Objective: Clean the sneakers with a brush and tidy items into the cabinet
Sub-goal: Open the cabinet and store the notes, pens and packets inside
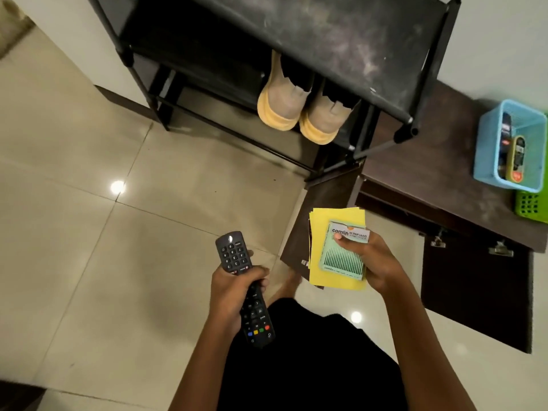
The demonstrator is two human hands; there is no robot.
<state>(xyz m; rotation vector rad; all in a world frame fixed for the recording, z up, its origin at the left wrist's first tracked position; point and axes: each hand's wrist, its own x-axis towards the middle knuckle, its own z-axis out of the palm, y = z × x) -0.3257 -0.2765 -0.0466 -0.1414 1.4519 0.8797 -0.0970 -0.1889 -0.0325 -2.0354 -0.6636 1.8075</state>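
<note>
My left hand [229, 295] grips a black remote control [237, 256] around its middle, buttons facing up. My right hand [375, 262] holds a stack of yellow paper sheets [318, 232] with a pale green Camlin lead box [344, 253] on top, thumb pressed on the box. A pair of tan sneakers [296, 111] with yellow soles stands on a lower shelf of the black shoe rack [341, 40], heels toward me. The dark brown cabinet [430, 173] sits low at the right, both of its doors [474, 292] swung open.
A blue plastic basket [510, 143] with small items and a green basket [530, 206] rest on the cabinet top at the far right. Glossy beige floor tiles [89, 232] spread to the left. My dark shorts and a bare foot show below my hands.
</note>
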